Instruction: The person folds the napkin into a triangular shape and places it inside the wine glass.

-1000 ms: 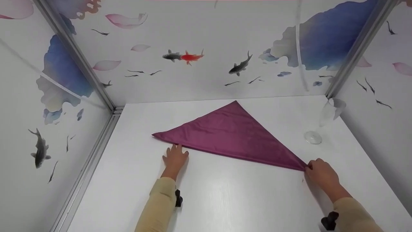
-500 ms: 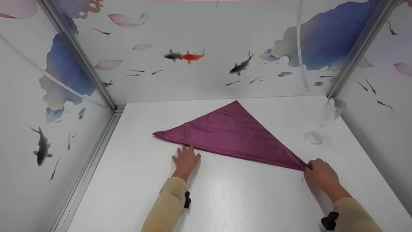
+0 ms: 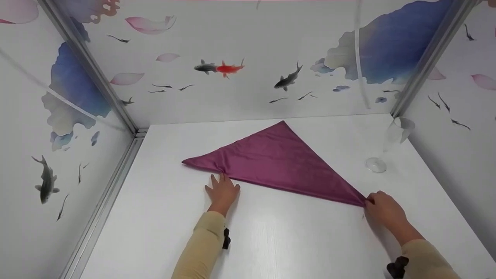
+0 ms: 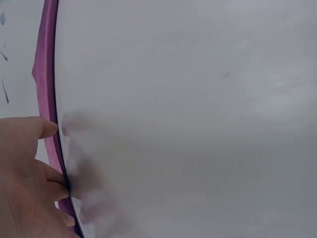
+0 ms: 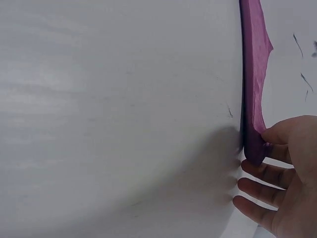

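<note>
A purple cloth napkin, folded into a triangle, lies on the white table with its long edge towards me. My left hand touches that edge left of its middle, fingers spread. A small crease runs into the cloth from its fingertips. In the left wrist view, the fingers lie along the napkin's edge. At the right corner, my right hand pinches the cloth. The right wrist view shows that corner between thumb and index finger, with the other fingers extended below it.
A clear stemmed glass stands at the back right of the table, its bowl near the right wall. Printed walls with metal corner posts enclose the table at the back and both sides.
My left hand has slid right along the near edge, and a crease has formed in the napkin at its fingertips. The right hand keeps its pinch on the corner.
</note>
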Motion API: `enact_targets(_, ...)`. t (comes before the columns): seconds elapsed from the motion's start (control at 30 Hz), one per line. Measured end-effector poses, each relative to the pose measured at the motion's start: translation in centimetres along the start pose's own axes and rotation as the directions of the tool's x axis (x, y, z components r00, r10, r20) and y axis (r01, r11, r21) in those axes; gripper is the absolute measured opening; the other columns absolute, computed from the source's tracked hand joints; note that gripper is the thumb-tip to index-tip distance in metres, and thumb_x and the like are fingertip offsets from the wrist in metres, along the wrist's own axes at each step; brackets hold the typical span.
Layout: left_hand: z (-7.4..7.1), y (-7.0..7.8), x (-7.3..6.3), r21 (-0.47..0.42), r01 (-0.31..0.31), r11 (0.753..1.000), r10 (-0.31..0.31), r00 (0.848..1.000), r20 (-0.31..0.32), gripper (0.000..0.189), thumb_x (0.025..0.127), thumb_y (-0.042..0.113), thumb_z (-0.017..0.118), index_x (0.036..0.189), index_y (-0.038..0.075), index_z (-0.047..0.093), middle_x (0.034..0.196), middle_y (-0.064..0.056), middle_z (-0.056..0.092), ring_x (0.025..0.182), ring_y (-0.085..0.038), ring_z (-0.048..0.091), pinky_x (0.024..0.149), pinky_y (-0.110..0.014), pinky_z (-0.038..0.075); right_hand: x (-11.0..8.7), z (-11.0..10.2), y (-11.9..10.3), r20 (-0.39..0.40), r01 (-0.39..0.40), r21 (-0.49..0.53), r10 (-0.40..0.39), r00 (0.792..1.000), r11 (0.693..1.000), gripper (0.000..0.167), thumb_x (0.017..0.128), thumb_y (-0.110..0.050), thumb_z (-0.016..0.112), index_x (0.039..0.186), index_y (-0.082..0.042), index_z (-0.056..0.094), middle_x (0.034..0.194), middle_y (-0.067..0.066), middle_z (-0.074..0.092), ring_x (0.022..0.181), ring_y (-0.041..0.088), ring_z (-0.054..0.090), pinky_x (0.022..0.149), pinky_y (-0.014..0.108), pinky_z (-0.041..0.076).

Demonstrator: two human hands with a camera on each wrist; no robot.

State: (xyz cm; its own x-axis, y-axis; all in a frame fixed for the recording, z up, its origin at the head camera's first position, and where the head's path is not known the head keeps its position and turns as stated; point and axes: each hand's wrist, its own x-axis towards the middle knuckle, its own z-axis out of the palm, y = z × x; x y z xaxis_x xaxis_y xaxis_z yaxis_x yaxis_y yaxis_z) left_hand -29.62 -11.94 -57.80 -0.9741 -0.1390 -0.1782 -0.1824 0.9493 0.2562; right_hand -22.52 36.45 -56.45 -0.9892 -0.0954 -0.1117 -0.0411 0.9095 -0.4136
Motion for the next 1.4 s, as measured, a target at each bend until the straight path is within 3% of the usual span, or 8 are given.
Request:
enact_targets(0.23,0.0,-0.8,1.0,0.039,-0.028,0.999,0.029,0.999,-0.039,0.078,0.097,0.05,0.049,0.15,-0.003,0.028,0.158,-0.014,0.025,0.144,-0.043,0.012,0.107,-0.069,0.013,-0.4,0.5,-0.9,0.02,0.029,0.027,-0.029,0.999,0.999,0.02,0.094,-0.011,0.055,0.097,0.004,0.067,0.087,0.009,0.057,0.08,0.027,0.057,0.072,0.047,0.049)
enact_targets(0.57,-0.7,-1.0,3.3,0.065,-0.034,0.997,0.038,0.997,-0.066,0.096,0.092,0.068,0.044,0.151,-0.005,0.024,0.158,-0.019,0.02,0.146,-0.041,0.005,0.11,-0.066,0.007,-0.7,1.6,-1.9,-0.031,0.12,0.008,-0.12,0.992,0.993,0.013,0.092,-0.012,0.062,0.093,-0.002,0.07,0.085,0.002,0.056,0.08,0.021,0.055,0.071,0.041,0.048)
enact_targets(0.83,-1.3,-1.5,5.3,0.094,-0.053,0.994,0.061,0.995,-0.084,0.096,0.091,0.07,0.042,0.149,-0.005,0.028,0.157,-0.021,0.023,0.145,-0.042,0.008,0.109,-0.067,0.007,-0.7,2.0,-1.9,0.035,0.172,0.0,-0.172,0.984,0.985,0.015,0.088,-0.02,0.071,0.097,-0.007,0.072,0.092,-0.002,0.055,0.085,0.017,0.051,0.073,0.04,0.046)
enact_targets(1.07,-1.2,-2.0,6.5,0.095,-0.067,0.993,0.074,0.995,-0.072,0.099,0.089,0.071,0.045,0.15,-0.006,0.027,0.157,-0.021,0.023,0.145,-0.042,0.007,0.109,-0.068,0.006,-1.1,2.3,-2.1,0.057,0.206,0.043,-0.208,0.976,0.978,0.016,0.083,-0.013,0.075,0.098,-0.01,0.074,0.098,-0.002,0.056,0.094,0.021,0.053,0.081,0.044,0.048)
enact_targets(1.2,-1.1,-2.4,6.9,0.112,-0.083,0.99,0.092,0.993,-0.078,0.099,0.089,0.069,0.048,0.149,-0.006,0.028,0.156,-0.021,0.025,0.145,-0.043,0.01,0.109,-0.068,0.005,-1.4,2.6,-2.4,0.034,0.264,0.077,-0.267,0.963,0.961,0.01,0.083,-0.011,0.075,0.093,-0.012,0.077,0.098,-0.005,0.055,0.094,0.019,0.052,0.08,0.039,0.048)
enact_targets(1.4,-1.4,-2.7,7.1,0.134,-0.111,0.985,0.128,0.983,-0.132,0.096,0.087,0.066,0.055,0.147,-0.006,0.035,0.153,-0.021,0.032,0.142,-0.043,0.02,0.108,-0.069,0.011,-1.2,2.9,-3.0,-0.003,0.401,0.045,-0.401,0.916,0.915,0.007,0.08,-0.009,0.078,0.087,-0.011,0.079,0.093,-0.007,0.054,0.087,0.013,0.049,0.074,0.033,0.048)
